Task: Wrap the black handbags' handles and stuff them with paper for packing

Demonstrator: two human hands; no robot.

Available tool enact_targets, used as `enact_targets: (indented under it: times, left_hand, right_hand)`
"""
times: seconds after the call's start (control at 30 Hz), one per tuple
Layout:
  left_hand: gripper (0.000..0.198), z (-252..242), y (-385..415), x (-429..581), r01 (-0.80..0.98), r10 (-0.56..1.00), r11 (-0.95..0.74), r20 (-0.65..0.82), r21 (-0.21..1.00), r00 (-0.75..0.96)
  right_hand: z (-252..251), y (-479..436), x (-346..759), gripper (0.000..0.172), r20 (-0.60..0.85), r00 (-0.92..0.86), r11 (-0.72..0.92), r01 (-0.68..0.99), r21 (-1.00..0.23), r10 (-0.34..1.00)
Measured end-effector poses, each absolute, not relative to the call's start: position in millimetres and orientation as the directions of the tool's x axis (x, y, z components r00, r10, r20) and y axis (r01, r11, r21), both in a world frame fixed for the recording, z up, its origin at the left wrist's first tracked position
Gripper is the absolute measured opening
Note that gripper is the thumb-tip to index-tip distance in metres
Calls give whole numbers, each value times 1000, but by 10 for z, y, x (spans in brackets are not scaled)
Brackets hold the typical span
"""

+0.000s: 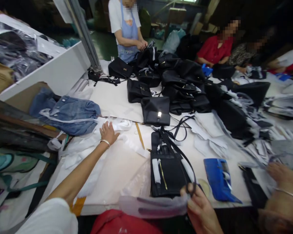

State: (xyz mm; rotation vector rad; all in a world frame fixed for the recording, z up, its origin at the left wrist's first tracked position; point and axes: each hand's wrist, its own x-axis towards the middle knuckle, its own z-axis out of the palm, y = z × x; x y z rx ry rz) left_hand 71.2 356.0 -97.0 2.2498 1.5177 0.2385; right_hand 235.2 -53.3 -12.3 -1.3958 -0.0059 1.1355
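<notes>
My left hand point(108, 134) reaches out with its fingers spread over white paper strips point(120, 124) near the denim garment. My right hand point(201, 206) is closed at the near table edge around a black strap point(189, 162) and the end of a translucent plastic sleeve point(153, 206) with dark strips inside it. That strap runs up to a black bag point(169, 175) lying flat, which has a gold zip and white wrapping on its sides. Behind it sits another black bag point(157, 110) with a metal clasp.
Black bags point(178, 74) are heaped at the back. A blue tape dispenser point(217, 178) stands right of the flat bag. Denim clothing point(68, 112) lies at left, beside a metal post point(84, 35). Co-workers sit and stand opposite; another person's arm point(283, 195) enters at right.
</notes>
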Motion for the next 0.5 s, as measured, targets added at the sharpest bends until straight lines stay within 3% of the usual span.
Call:
enact_targets:
  times: [0.07, 0.1, 0.13, 0.17, 0.23, 0.3, 0.37, 0.5]
  left_hand:
    - [63, -695, 3090, 767, 704, 827, -430, -67, 565, 559]
    - [54, -567, 2829, 769, 533, 697, -395, -134, 748, 705]
    - [49, -457, 2572, 751, 383, 491, -263, -218, 886, 843]
    - [49, -370, 2333, 710, 312, 271, -72, -283, 947, 920]
    - [53, -279, 1948, 553, 404, -64, 272, -402, 874, 913]
    - [51, -274, 1699, 290, 511, -212, 451, -469, 731, 857]
    - [49, -303, 1543, -68, 553, -248, 556, -511, 621, 823]
    - [40, -336, 1264, -955, 552, -110, 665, -664, 504, 740]
  right_hand:
    - [-109, -195, 2270, 38, -494, 493, -77, -647, -758, 716]
    - [-103, -26, 2222, 36, -456, 478, -37, -659, -751, 751]
    - [-98, 126, 2171, 34, -429, 461, -19, -664, -747, 777]
    - [-96, 251, 2121, 33, -408, 442, -14, -664, -748, 799]
    - [-109, 412, 2036, 32, -372, 422, -17, -642, -766, 827]
    - [-150, 480, 1981, 32, -347, 416, -25, -611, -791, 840]
    - [-214, 507, 1947, 33, -336, 405, -34, -596, -802, 850]
    - [-385, 567, 1872, 33, -330, 317, -69, -620, -782, 889]
